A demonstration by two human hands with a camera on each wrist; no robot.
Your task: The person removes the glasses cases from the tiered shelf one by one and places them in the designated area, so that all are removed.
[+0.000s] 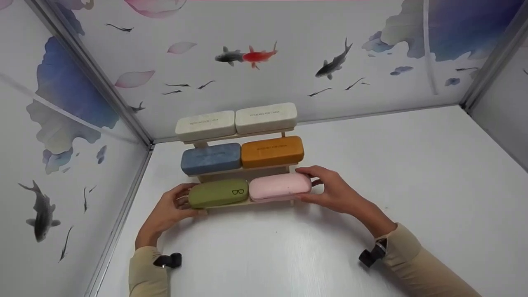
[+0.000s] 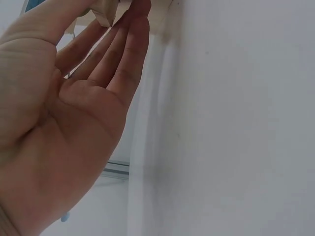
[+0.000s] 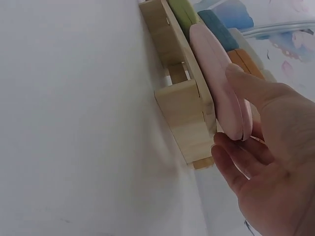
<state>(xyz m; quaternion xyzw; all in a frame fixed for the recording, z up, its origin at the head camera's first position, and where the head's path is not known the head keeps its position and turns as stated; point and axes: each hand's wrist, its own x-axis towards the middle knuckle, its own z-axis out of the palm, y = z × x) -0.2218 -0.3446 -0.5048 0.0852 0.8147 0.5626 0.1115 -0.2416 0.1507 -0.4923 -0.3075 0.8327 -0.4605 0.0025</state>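
A green glasses case (image 1: 218,193) with a small glasses print lies on the lowest tier of a wooden stepped rack (image 3: 182,105). Beside it, end to end, is a pink glasses case (image 1: 280,187). My left hand (image 1: 168,208) curls round the green case's left end, thumb at the front; in the left wrist view its fingertips are partly hidden near the wood. My right hand (image 1: 336,190) holds the pink case's right end between thumb and fingers, as the right wrist view also shows.
On the middle tier sit a blue case (image 1: 211,159) and an orange case (image 1: 272,152). Two white cases (image 1: 266,118) occupy the top tier. The rack stands on a white table (image 1: 264,255), with printed fish panels (image 1: 288,24) behind and at the sides.
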